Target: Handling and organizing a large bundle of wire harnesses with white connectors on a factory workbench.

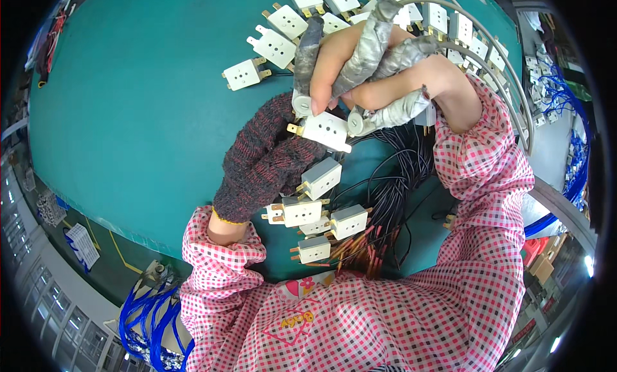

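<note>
My left hand (pixel 263 160), in a dark red-and-black knitted glove, grips a white rectangular block with metal tabs (pixel 326 130) from its left side. The bare fingers of my right hand (pixel 392 70) are closed around a tong-like tool wrapped in grey tape (pixel 369 47), with grey cables running from it. Its two round tips sit at the upper left and right end of the held block; whether both touch it I cannot tell. Several similar blocks (pixel 302 212) with grey sides lie just below my left hand. Part of the tool is hidden behind my right fingers.
More white blocks (pixel 243 74) are spread across the far side of the green mat (pixel 141 96). A bundle of black wires (pixel 411 160) with copper-coloured ends lies between my forearms. A grey cable (pixel 514 76) arcs over the right. Blue wires (pixel 144 320) hang at lower left.
</note>
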{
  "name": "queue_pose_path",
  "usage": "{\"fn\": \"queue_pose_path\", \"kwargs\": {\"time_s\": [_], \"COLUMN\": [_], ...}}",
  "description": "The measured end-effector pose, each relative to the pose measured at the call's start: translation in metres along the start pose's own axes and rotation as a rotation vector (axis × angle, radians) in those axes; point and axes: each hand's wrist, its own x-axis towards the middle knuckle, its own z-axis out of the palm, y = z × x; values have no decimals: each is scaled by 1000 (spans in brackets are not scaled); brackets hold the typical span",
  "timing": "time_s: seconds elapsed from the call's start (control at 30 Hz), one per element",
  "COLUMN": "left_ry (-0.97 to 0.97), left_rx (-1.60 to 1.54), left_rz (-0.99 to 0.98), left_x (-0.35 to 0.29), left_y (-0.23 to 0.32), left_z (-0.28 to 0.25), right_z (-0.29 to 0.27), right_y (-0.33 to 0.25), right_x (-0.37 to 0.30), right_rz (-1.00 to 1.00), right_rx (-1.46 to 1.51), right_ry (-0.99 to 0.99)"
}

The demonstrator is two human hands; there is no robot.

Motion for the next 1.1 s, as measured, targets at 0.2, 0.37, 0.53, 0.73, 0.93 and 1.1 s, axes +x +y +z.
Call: {"fn": "queue_pose_path", "kwargs": {"time_s": [0.2,0.37,0.53,0.73,0.93,1.1], "left_ry": [2,-9,-38,-70,-30,34], "left_rx": [-163,-168,-203,-42,-114,-75], "left_rz": [-39,11,94,74,-47,5], "left_x": [11,10,11,7,2,-2], "left_y": [-23,-30,-32,-24,-18,-8], "left_z": [-3,-5,-5,-7,-6,-1], "right_z": [-8,-8,-5,-3,1,2], "right_y": [3,9,8,5,2,6], "right_x": [-1,-3,-3,-2,0,5], "right_rz": [-46,-1,31,60,-39,-57], "right_rx": [-82,-31,15,12,13,25], "right_ry": [-30,-14,17,4,-10,-11]}}
